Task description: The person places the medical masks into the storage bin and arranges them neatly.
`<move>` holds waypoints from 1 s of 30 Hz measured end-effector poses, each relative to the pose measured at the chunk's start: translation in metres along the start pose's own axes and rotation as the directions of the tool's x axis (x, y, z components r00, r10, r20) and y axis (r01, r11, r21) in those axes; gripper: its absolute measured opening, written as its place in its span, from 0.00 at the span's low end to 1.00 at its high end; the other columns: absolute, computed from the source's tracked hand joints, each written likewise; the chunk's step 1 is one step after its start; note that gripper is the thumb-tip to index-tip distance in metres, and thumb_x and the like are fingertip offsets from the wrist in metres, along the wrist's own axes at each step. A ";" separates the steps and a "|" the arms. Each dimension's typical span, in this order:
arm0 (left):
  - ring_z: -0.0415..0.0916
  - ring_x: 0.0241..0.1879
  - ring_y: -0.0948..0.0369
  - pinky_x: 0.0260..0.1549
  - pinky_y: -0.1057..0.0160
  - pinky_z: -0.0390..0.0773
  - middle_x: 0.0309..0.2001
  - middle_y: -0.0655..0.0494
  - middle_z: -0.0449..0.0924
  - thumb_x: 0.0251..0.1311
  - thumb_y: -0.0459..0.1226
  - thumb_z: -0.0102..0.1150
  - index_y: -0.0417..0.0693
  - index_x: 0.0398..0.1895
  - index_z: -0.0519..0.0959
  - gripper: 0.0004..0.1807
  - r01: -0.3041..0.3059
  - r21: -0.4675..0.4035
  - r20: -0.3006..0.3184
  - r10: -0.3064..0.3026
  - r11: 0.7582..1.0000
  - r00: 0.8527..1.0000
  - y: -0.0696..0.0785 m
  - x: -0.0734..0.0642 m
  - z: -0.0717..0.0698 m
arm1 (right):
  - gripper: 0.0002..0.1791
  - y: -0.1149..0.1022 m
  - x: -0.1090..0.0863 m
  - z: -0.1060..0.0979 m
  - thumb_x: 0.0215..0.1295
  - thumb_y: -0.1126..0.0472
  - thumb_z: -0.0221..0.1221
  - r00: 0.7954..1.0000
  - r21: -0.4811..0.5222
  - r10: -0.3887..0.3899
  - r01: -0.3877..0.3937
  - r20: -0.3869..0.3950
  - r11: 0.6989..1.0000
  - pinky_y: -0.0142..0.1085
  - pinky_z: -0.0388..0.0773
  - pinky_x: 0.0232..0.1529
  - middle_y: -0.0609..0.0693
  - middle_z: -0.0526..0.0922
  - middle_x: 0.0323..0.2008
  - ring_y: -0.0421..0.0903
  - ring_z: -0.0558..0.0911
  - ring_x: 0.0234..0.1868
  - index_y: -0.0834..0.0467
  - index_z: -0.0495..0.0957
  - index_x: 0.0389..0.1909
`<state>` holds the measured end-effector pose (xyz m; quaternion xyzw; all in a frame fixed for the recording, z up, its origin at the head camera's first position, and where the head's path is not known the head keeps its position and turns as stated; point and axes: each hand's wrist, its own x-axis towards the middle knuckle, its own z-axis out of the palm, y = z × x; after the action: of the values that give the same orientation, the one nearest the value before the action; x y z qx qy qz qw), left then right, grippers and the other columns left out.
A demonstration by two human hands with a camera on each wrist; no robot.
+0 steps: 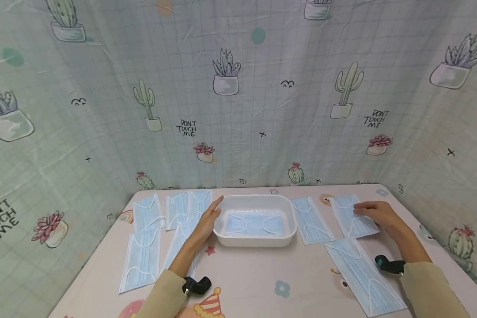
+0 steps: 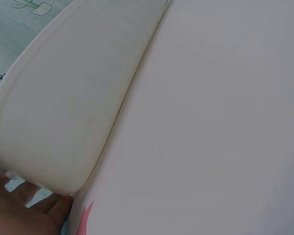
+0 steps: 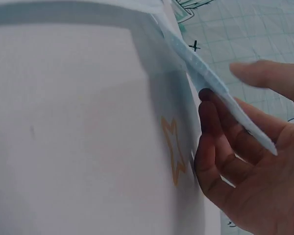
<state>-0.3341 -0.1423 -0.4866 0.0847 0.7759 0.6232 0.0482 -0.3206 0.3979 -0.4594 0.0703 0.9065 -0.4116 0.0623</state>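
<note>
Pleated blue face mask (image 1: 343,215) at right of frame, long axis slanting down-right, right hand (image 1: 378,213) nearest: we see fingers one side, thumb clear, no pinch. White tub (image 1: 254,242) lies leftward, left hand (image 1: 207,221) touching; whether that grips, we can't tell.

Beige sleeves (image 1: 163,295); black wrist cameras (image 1: 198,286)

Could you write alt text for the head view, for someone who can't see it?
A person's left hand touches a white tub with a blue face mask inside, while the right hand touches another mask to the tub's right. More masks lie on both sides of the patterned table, before a cactus-print backdrop.
</note>
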 end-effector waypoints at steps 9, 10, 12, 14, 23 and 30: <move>0.42 0.84 0.47 0.79 0.34 0.42 0.84 0.52 0.49 0.81 0.45 0.38 0.64 0.82 0.57 0.29 -0.009 0.013 -0.003 0.009 1.000 1.000 -0.003 0.000 -0.001 | 0.39 0.002 -0.002 0.002 0.66 0.62 0.65 0.989 0.079 -0.140 0.135 0.055 0.988 0.76 0.52 0.70 0.78 0.47 0.78 0.79 0.52 0.75 0.67 0.62 0.75; 0.43 0.84 0.48 0.79 0.35 0.42 0.84 0.53 0.50 0.81 0.46 0.38 0.64 0.82 0.57 0.28 -0.005 0.013 -0.004 0.005 1.000 1.000 -0.003 0.000 -0.001 | 0.39 0.002 -0.002 0.002 0.66 0.64 0.64 0.985 0.092 -0.156 0.149 0.070 0.985 0.77 0.49 0.70 0.78 0.45 0.78 0.80 0.49 0.76 0.67 0.62 0.75; 0.43 0.84 0.47 0.79 0.35 0.42 0.84 0.53 0.50 0.81 0.45 0.38 0.64 0.82 0.57 0.29 -0.009 0.014 -0.003 0.009 1.000 1.000 -0.003 0.000 -0.001 | 0.37 0.003 -0.002 0.003 0.66 0.66 0.62 0.978 0.107 -0.185 0.174 0.096 0.979 0.78 0.45 0.70 0.77 0.43 0.79 0.80 0.43 0.77 0.68 0.63 0.75; 0.43 0.84 0.47 0.79 0.35 0.42 0.84 0.52 0.49 0.82 0.45 0.37 0.63 0.83 0.56 0.29 -0.014 0.014 0.000 0.014 1.000 1.000 -0.003 0.000 -0.001 | 0.35 0.004 -0.001 0.004 0.66 0.67 0.61 0.975 0.112 -0.197 0.185 0.106 0.976 0.78 0.43 0.70 0.77 0.43 0.79 0.80 0.42 0.77 0.69 0.64 0.73; 0.42 0.84 0.48 0.79 0.34 0.41 0.84 0.54 0.49 0.82 0.46 0.36 0.67 0.82 0.57 0.28 -0.013 0.001 0.002 0.013 1.000 1.000 -0.001 0.001 -0.001 | 0.33 0.004 -0.001 0.004 0.66 0.67 0.60 0.982 0.069 -0.174 0.169 0.075 0.983 0.78 0.45 0.70 0.78 0.45 0.78 0.80 0.44 0.77 0.70 0.67 0.71; 0.41 0.84 0.47 0.78 0.32 0.40 0.84 0.54 0.48 0.82 0.46 0.36 0.67 0.82 0.56 0.28 -0.007 0.004 0.002 0.007 1.000 1.000 -0.001 0.001 -0.001 | 0.33 0.001 -0.004 0.002 0.66 0.67 0.61 0.982 0.066 -0.182 0.178 0.051 0.982 0.77 0.46 0.71 0.78 0.45 0.78 0.81 0.45 0.77 0.70 0.66 0.72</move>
<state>-0.3351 -0.1431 -0.4878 0.0880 0.7769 0.6216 0.0468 -0.3169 0.3966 -0.4606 -0.0219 0.8940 -0.4450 0.0482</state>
